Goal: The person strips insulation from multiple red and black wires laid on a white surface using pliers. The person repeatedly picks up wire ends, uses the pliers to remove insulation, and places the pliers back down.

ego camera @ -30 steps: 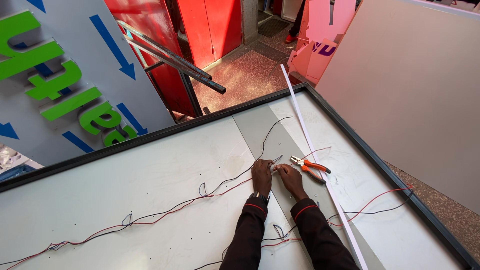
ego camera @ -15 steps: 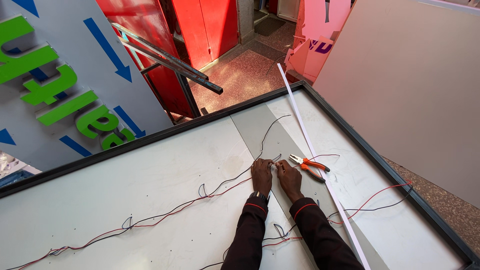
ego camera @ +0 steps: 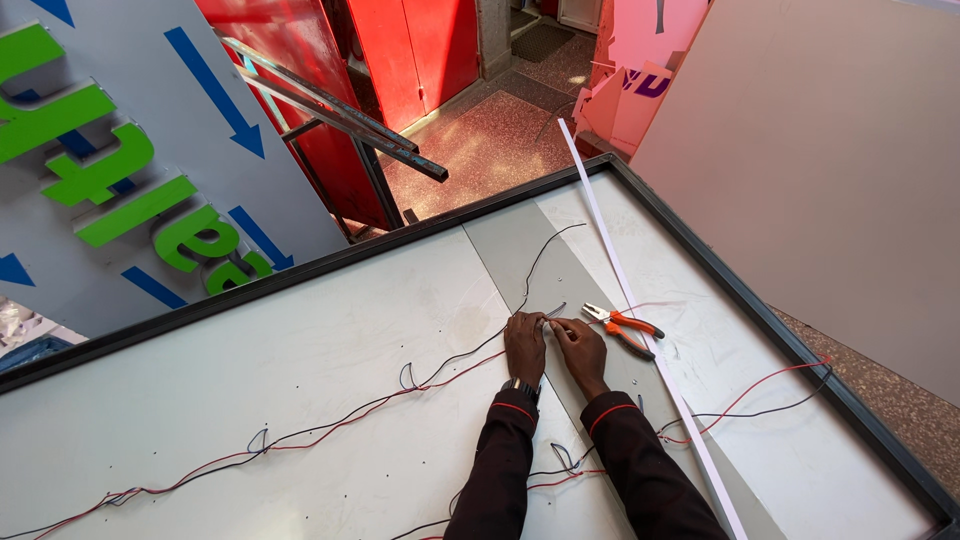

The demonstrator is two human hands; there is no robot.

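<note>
Hands together on white panel. Left hand and right hand meet fingertip to fingertip, pinching what looks like the end of a wire; too small to be sure. Wire runs off from left fingers, red and black, across panel. Pliers, orange-handled, lie just beyond right fingers, untouched, beside white strip

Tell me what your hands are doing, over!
Left hand and right hand together, pinching the wire ends on the white panel. Orange pliers lie beside the right hand, untouched. White strip nearby.
</note>
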